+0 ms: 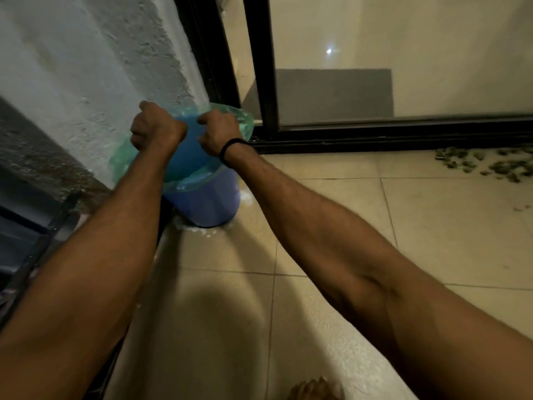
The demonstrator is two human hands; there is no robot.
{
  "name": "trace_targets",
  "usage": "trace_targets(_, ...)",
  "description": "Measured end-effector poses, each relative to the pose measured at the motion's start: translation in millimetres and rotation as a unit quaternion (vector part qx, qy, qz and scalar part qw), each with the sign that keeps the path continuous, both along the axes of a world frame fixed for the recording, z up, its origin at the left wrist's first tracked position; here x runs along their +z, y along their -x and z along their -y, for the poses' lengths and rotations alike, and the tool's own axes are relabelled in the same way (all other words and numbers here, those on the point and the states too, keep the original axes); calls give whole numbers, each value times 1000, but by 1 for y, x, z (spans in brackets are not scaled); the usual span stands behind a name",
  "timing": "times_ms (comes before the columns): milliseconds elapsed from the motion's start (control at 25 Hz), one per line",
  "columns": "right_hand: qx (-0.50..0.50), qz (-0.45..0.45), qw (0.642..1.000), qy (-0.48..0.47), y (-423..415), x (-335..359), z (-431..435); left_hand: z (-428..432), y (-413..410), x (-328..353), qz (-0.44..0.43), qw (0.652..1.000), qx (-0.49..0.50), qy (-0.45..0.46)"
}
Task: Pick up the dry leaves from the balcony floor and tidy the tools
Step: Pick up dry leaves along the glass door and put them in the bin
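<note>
Leaves (487, 164): uncollected, scattered by door track. Left hand (157, 127), right hand (219, 131): both gripping green liner (245, 119) over blue bucket (207, 203).

Tiled floor (331, 226): blue bucket (209, 204), dry leaves (490, 166)

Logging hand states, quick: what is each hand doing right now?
Left hand: closed, grip on the green plastic bag at the rim of the blue bucket.
Right hand: closed, pinching the same bag's edge.
</note>
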State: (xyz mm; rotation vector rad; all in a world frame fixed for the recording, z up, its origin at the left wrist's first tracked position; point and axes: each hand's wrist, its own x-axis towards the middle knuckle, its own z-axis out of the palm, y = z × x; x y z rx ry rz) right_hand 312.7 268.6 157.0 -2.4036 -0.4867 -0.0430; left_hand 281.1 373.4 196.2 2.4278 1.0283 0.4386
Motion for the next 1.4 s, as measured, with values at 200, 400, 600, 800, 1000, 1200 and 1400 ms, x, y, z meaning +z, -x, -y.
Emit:
trace_targets(200,-105,32,981,-158,2,5,42,68,-17,12,64,996,-50,-29)
trace_targets(400,-232,-39,949,-210,-20,-2,147,151,-36,17,156,977,-144,-31)
trace_targets(600,-370,-52,903,-211,-11,-45,268,257,-43,-37,76,955,-285,-18)
trace_targets(800,-462,-102,869,-146,51,-98,382,353,-29,-107,-50,893,-447,-12)
trace_targets(1000,-428,-216,876,40,152,-137,468,434,15,-170,-168,729,-662,-51)
trace_targets(1200,-312,-388,846,189,220,-158,501,487,63,-211,-270,598,-751,-73)
trace_targets(1400,-256,-477,812,220,250,-164,499,506,71,-227,-306,566,-761,-81)
